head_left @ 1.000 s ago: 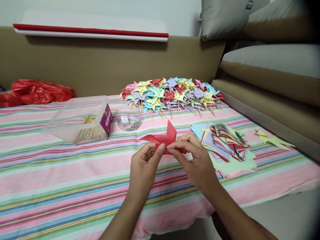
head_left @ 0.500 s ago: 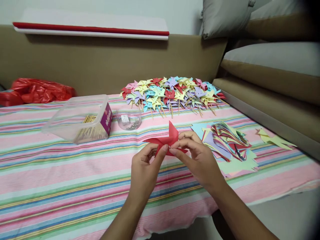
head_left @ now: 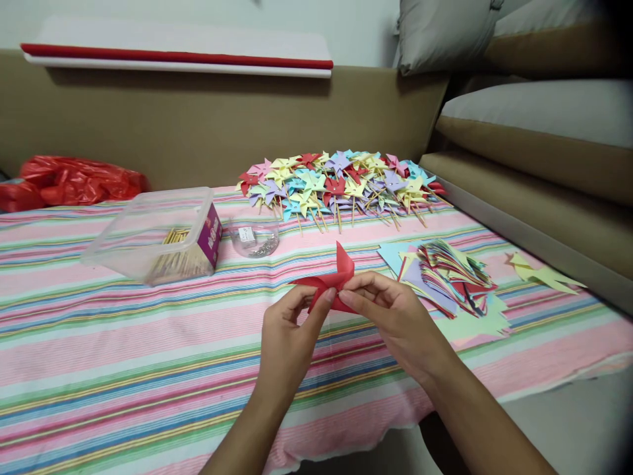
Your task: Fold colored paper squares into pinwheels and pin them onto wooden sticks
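Observation:
Between my two hands, above the striped cloth, is a red paper pinwheel (head_left: 341, 270) with one blade pointing up. My left hand (head_left: 287, 330) is closed, its thumb pressed on the paper close to the centre and its fingers tucked behind. My right hand (head_left: 395, 313) pinches the pinwheel from the right with thumb and fingertips near the middle. The underside of the paper and any small piece at its centre are hidden by the fingers. No stick shows on this pinwheel.
Finished pinwheels on sticks (head_left: 341, 181) lie heaped at the back. Left stand a clear plastic box (head_left: 148, 224) of sticks and a small tub (head_left: 254, 237) of metal bits. Right are stacked coloured papers (head_left: 440, 284), yellow paper pieces (head_left: 539, 272) and cushions (head_left: 534, 119).
The right hand's fingers have shifted slightly over the red pinwheel's right side, covering more of its right blade. Both hands still grip it. Other objects stay in place.

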Available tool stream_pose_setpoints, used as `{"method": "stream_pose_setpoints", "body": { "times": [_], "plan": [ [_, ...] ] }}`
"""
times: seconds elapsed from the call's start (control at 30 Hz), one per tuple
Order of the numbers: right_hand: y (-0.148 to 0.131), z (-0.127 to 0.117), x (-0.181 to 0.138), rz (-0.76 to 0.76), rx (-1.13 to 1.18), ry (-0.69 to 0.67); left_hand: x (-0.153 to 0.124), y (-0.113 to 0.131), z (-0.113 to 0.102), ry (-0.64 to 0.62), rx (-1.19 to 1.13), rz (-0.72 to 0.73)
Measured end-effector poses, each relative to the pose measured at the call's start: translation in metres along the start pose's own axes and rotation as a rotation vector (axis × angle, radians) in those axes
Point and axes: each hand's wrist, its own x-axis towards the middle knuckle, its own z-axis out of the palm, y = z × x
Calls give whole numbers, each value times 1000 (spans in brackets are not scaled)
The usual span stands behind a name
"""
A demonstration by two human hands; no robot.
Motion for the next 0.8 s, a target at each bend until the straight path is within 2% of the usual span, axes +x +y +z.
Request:
{"method": "stream_pose_setpoints", "body": {
  "times": [0.27,0.47,0.8],
  "plan": [
    [-1,4,1,21,124,10,2,-2,1,3,44,6],
    [0,2,2,14,99,-33,3,-6,0,-2,28,55],
    [6,1,3,-14,76,-56,2,-7,-3,15,186,173]
  ]
}}
